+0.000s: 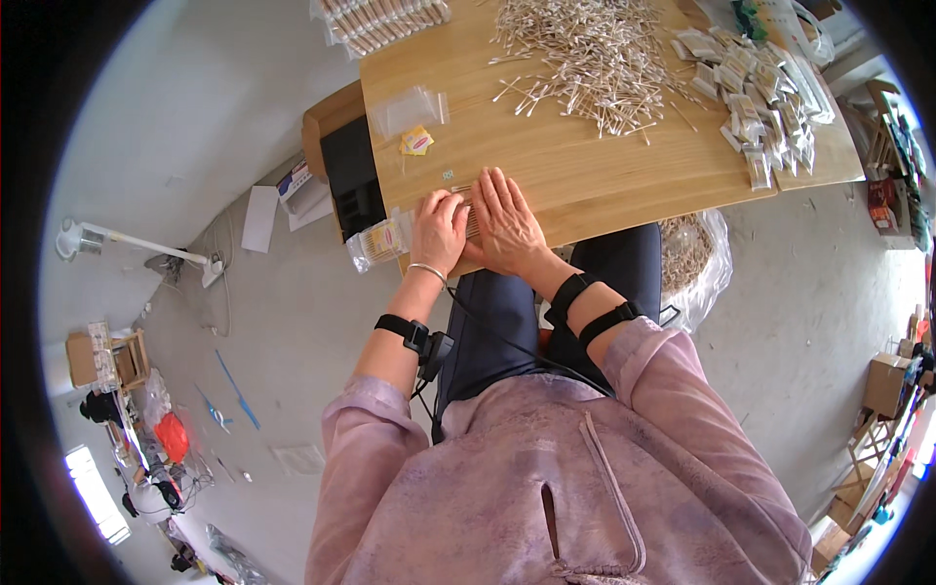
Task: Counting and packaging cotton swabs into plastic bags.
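Observation:
At the near left edge of the table, both hands are close together over some cotton swabs [473, 223]. My left hand [438, 231] has its fingers bent and pressed together, closed over the end of a clear plastic bag [381, 241]. The bag has a yellow-and-white label and sticks out leftward past the table edge. How the fingers grip it is partly hidden. My right hand [510, 222] lies flat, fingers stretched out, against the right side of the swabs. Beyond my left hand lie small yellow cards [416, 140] and flat empty clear bags [408, 112].
A large heap of loose cotton swabs [590, 63] covers the far middle of the wooden table [546, 146]. Several filled packets [765, 97] are piled at the right, and more bagged swabs [380, 21] stand far left. A clear sack [694, 258] of swabs sits below the table by my knee.

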Motion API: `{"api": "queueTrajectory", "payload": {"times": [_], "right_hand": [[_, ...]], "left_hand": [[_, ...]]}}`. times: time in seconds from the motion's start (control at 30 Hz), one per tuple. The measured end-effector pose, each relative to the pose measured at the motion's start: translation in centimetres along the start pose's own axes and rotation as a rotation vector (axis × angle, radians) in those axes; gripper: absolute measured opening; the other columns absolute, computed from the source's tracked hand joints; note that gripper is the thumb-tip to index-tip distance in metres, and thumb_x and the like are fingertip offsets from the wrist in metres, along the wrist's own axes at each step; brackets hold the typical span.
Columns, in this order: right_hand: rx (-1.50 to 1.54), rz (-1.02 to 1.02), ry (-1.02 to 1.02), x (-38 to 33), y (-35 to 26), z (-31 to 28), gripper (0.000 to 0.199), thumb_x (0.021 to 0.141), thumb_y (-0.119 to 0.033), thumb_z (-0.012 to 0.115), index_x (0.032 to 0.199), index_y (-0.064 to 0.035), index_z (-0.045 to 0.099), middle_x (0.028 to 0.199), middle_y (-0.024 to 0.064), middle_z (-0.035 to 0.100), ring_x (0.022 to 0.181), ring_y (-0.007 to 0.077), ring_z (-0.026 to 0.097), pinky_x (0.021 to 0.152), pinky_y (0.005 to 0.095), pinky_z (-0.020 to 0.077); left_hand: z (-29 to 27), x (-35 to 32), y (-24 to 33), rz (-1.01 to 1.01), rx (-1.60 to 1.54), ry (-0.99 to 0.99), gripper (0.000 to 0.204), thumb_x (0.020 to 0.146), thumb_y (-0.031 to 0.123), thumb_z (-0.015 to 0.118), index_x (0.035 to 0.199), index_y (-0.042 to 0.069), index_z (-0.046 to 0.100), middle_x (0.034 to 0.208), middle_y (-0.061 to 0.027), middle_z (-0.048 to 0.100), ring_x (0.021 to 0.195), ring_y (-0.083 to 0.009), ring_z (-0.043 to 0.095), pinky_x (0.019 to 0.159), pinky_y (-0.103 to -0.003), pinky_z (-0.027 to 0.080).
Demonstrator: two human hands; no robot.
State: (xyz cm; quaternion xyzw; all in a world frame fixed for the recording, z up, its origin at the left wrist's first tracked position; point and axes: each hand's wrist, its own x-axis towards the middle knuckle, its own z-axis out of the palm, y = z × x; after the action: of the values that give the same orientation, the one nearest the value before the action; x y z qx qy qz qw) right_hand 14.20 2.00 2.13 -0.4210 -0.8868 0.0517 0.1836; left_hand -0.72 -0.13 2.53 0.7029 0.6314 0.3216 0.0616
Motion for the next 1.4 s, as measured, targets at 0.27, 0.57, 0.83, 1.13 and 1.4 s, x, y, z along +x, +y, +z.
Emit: {"api": "queueTrajectory", "payload": {"times": [0.27, 0.57, 0.83, 1.13, 1.4], "right_hand": [[-0.026, 0.009, -0.002, -0.1, 0.0, 0.1, 0.086, 0.083, -0.059, 0.045, 0.139, 0.0049, 0.034, 0.149, 0.0203, 0.028, 0.143, 0.0311, 0.016, 0.117, 0.0423, 0.0088], [0.032, 0.005, -0.025, -0.1, -0.3, 0.1, 0.089, 0.082, -0.061, 0.048, 0.140, 0.0052, 0.032, 0.151, 0.0206, 0.024, 0.143, 0.0305, 0.014, 0.117, 0.0418, 0.0085], [0.024, 0.031, 0.002, 0.1, 0.3, 0.3, 0.085, 0.085, -0.058, 0.045, 0.138, 0.0072, 0.034, 0.147, 0.0242, 0.028, 0.141, 0.0333, 0.021, 0.116, 0.0425, 0.0129], [0.040, -0.055, -0.061, -0.1, 0.4, -0.1, 0.075, 0.085, -0.046, 0.044, 0.137, 0.0079, 0.035, 0.146, 0.0269, 0.030, 0.140, 0.0365, 0.023, 0.116, 0.0435, 0.0145], [0.065, 0.023, -0.018, -0.7, -0.8, 0.3, 0.067, 0.087, -0.035, 0.046, 0.137, 0.0084, 0.034, 0.146, 0.0271, 0.028, 0.140, 0.0380, 0.021, 0.116, 0.0450, 0.0141]], "left_hand": [[0.5, 0.6, -1.0, -0.055, -0.154, 0.073, 0.019, 0.082, 0.008, 0.064, 0.101, 0.006, 0.065, 0.095, -0.0132, 0.060, 0.092, -0.0332, 0.058, 0.081, -0.040, 0.048], [0.9, 4.3, -2.4, -0.276, -0.136, -0.040, 0.023, 0.087, 0.009, 0.062, 0.108, 0.003, 0.063, 0.100, -0.0166, 0.062, 0.091, -0.0314, 0.062, 0.079, -0.037, 0.050], [1.9, -1.1, 2.2, -0.430, -0.760, 0.239, 0.040, 0.096, 0.025, 0.051, 0.124, -0.003, 0.052, 0.123, -0.0190, 0.056, 0.112, -0.0257, 0.056, 0.095, -0.033, 0.044], [2.2, 0.1, 2.4, -0.439, -0.863, 0.216, 0.052, 0.097, 0.036, 0.043, 0.130, -0.005, 0.045, 0.129, -0.0182, 0.051, 0.117, -0.0234, 0.050, 0.099, -0.033, 0.039], [1.6, -0.7, 2.8, -0.455, -0.965, 0.216, 0.064, 0.098, 0.046, 0.035, 0.135, -0.006, 0.039, 0.134, -0.0175, 0.047, 0.122, -0.0214, 0.045, 0.104, -0.033, 0.034]]}}
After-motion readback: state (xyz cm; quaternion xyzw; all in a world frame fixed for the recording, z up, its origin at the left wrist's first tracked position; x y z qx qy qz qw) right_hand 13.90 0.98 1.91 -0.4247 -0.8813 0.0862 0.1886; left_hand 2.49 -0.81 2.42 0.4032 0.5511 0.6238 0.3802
